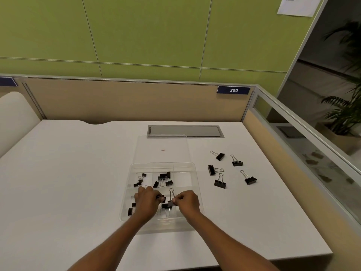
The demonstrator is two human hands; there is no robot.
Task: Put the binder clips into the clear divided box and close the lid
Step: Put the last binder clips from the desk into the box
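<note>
While my left hand (146,202) and right hand (188,202) each pinch a binder clip (170,204), I'd release low inside the clear divided box (195,174).

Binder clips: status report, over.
Left hand pinches one clip, right hand a second clip, both over the box. Five clips loose on table, right of box. Lid open. Nothing in the way.

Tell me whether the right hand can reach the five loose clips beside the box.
Probably yes. The loose clips lie in the open on the table, right of the box, nothing between them and the right hand. It must first drop the clip it pinches.
</note>
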